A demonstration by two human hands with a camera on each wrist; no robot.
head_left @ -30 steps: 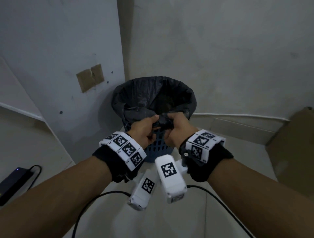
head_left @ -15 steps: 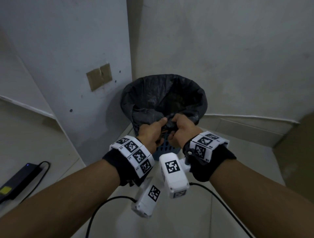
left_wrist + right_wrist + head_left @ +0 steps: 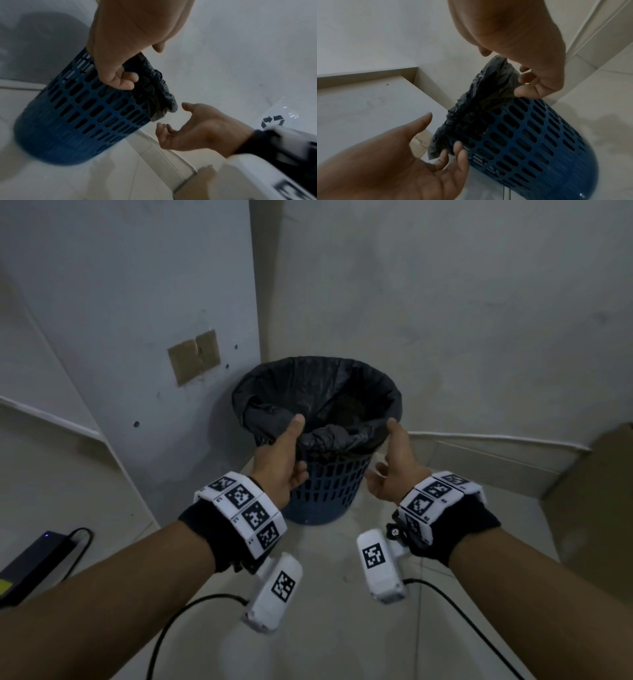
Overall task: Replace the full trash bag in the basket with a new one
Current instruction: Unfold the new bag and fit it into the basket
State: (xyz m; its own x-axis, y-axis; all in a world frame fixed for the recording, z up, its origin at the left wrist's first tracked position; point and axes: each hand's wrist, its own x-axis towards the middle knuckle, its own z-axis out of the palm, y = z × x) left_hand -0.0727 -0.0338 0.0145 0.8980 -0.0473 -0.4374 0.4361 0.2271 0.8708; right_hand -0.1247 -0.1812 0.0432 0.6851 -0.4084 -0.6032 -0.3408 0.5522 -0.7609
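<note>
A blue slotted basket (image 3: pixel 325 491) stands on the floor in a wall corner, lined with a black trash bag (image 3: pixel 318 392) whose edge is folded over the rim. The bag's bunched edge (image 3: pixel 154 97) hangs down the basket's front. My left hand (image 3: pixel 291 450) is at the front left of the rim, thumb up and fingers loosely bent, holding nothing. My right hand (image 3: pixel 390 463) is at the front right, open with its palm turned inward. In the right wrist view the right fingertips (image 3: pixel 523 92) are at the bag's edge (image 3: pixel 479 108); the left hand (image 3: pixel 426 155) is open beside it.
Walls close in behind and to the left of the basket. A black power adapter (image 3: pixel 34 559) with its cable lies on the floor at the left. Brown cardboard (image 3: pixel 596 508) leans at the right. Wrist-camera cables trail across the floor near me.
Both hands were gripping the bag's bunched edge together at the front of the rim. They have let go and moved apart to either side of the rim.
</note>
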